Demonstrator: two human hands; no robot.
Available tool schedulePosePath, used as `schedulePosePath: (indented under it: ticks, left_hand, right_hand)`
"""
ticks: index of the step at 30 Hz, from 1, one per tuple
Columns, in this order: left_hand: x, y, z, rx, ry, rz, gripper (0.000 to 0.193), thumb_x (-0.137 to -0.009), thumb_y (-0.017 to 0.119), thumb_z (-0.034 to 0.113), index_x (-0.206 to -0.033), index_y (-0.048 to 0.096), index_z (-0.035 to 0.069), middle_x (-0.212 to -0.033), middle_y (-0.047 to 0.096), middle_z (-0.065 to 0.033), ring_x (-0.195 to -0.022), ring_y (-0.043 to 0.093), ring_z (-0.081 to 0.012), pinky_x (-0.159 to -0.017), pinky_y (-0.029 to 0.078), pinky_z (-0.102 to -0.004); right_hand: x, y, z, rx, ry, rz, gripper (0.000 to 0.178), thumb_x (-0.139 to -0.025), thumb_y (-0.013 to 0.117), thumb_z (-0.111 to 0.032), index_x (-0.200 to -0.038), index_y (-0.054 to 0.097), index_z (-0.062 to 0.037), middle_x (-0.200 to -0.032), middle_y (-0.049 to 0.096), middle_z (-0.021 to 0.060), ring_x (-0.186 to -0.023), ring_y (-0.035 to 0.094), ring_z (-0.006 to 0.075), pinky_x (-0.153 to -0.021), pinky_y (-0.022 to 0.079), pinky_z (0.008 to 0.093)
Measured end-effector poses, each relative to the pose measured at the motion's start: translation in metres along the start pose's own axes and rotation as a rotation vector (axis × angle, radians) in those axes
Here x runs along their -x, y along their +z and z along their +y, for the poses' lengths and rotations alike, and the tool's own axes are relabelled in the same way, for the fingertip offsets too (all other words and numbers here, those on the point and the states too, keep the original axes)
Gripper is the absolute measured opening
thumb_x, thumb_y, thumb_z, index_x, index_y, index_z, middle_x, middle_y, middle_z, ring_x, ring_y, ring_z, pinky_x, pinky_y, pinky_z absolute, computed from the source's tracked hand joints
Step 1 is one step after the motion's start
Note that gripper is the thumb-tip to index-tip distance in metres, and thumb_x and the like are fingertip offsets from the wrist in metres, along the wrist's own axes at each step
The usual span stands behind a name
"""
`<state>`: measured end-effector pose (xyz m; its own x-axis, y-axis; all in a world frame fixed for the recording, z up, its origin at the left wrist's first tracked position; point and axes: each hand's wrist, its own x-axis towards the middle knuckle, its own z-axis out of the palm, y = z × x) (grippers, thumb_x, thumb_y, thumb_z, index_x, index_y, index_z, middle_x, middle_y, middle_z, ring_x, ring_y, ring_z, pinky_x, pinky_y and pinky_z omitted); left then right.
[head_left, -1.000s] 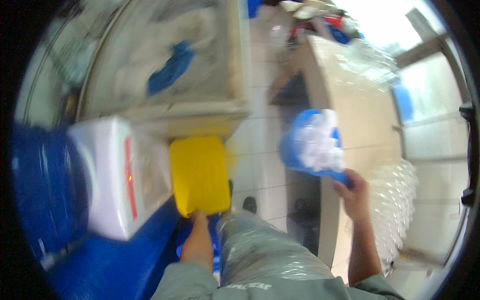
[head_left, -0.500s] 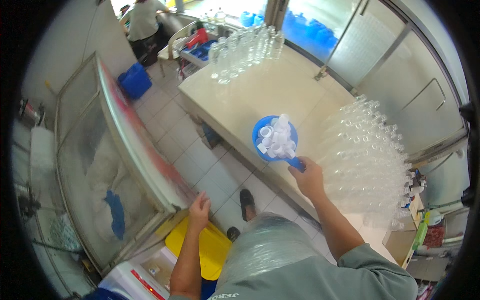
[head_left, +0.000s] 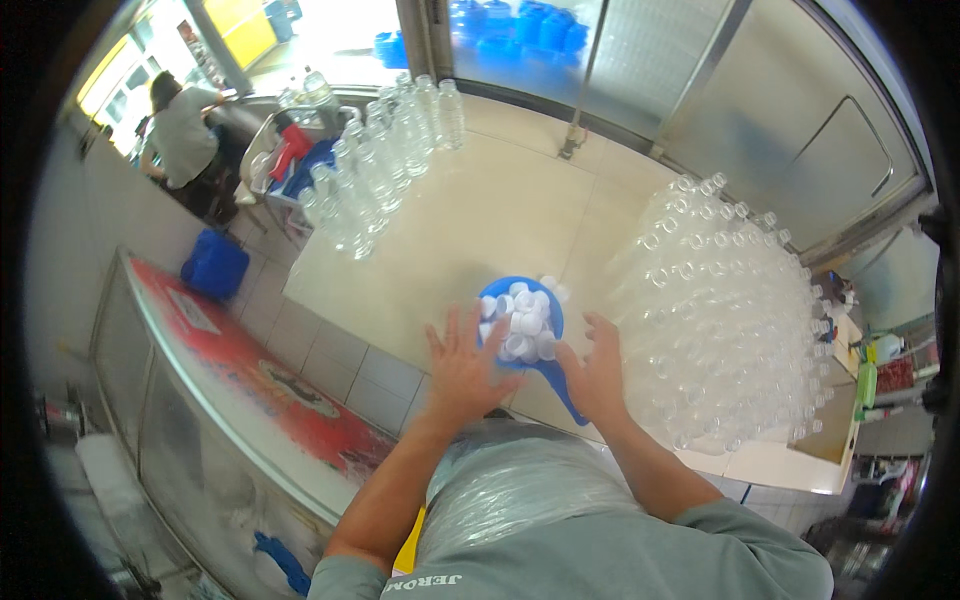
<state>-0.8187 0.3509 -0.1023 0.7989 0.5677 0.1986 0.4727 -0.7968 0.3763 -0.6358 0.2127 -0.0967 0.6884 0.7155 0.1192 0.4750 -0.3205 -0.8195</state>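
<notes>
A blue dipper [head_left: 572,402] heaped with white plastic caps [head_left: 524,322] rests at the near edge of the pale tiled counter [head_left: 470,220]. One or two caps lie at or just beyond its far right rim. My left hand [head_left: 465,372] is open, fingers spread, over the left side of the dipper, partly hiding its rim. On the other side, my right hand [head_left: 597,375] is open with its fingers apart. Its thumb is close to the dipper's handle; whether it touches I cannot tell.
Many clear bottles [head_left: 715,320] stand packed together on the counter's right. A smaller group of clear bottles [head_left: 385,155] stands at the far left. A red-sided chest freezer [head_left: 270,390] is at my left. A blue container [head_left: 215,264] sits on the floor. Another person [head_left: 185,135] is at back left.
The dipper of caps has come down onto the counter, nearer to me. My right hand has let go of its handle. My left hand has moved from beside the freezer to the dipper.
</notes>
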Motion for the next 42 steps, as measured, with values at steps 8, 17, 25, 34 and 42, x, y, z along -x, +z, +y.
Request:
schedulePosePath:
  ticks: [8,17,25,34,42]
  left_hand:
    - [-0.086,0.013,-0.075,0.007,0.27,-0.228,0.106,-0.072,0.083,0.064,-0.162,0.04,0.028,-0.172,0.023,-0.0131,-0.156,0.017,-0.048,-0.111,0.011,-0.0858]
    - [-0.196,0.0,-0.148,0.027,0.35,-0.273,0.115,-0.07,0.088,0.059,-0.165,0.032,0.026,-0.173,0.02,-0.0113,-0.156,0.015,-0.0488,-0.112,0.016,-0.084]
    - [-0.146,-0.041,-0.192,0.373,0.456,0.079,0.096,-0.081,0.086,0.047,-0.158,0.042,0.011,-0.16,0.036,-0.0229,-0.143,0.035,-0.0506,-0.113,0.034,-0.0665]
    - [-0.1,-0.116,-0.279,0.417,-0.409,0.231,0.082,-0.085,0.085,0.029,-0.152,0.046,0.002,-0.069,0.054,-0.0079,-0.061,0.055,-0.0249,-0.062,0.048,-0.0401]
    - [-0.111,-0.116,-0.29,0.444,-0.396,0.082,0.046,-0.085,0.086,0.022,-0.126,0.072,0.007,-0.068,0.058,-0.0074,-0.063,0.057,-0.0221,-0.063,0.05,-0.0384]
  right_hand:
    - [-0.074,0.102,-0.001,-0.407,0.461,0.02,0.065,-0.108,0.054,-0.042,-0.155,0.041,0.002,-0.147,0.055,0.0243,-0.141,0.05,0.0331,-0.118,0.036,0.04]
    - [-0.117,0.109,0.07,0.731,0.216,0.074,0.054,-0.098,0.066,-0.034,-0.147,0.055,-0.0134,-0.144,0.054,0.0216,-0.125,0.055,0.0463,-0.105,0.05,0.0506]
    - [-0.04,0.154,0.083,-0.266,0.613,0.449,0.029,-0.096,0.062,-0.018,-0.123,0.068,-0.0104,-0.115,0.066,0.0131,-0.1,0.064,0.0269,-0.085,0.054,0.0413]
    - [-0.123,0.063,-0.078,-0.979,0.366,0.411,0.029,-0.099,0.058,-0.011,-0.127,0.062,-0.01,-0.095,0.064,0.0048,-0.063,0.058,0.011,-0.051,0.046,0.0262]
    - [-0.188,0.204,-0.184,-0.614,0.288,-0.223,0.028,-0.094,0.073,-0.011,-0.121,0.066,-0.0101,-0.091,0.065,0.0028,-0.071,0.06,0.0115,-0.06,0.052,0.0323]
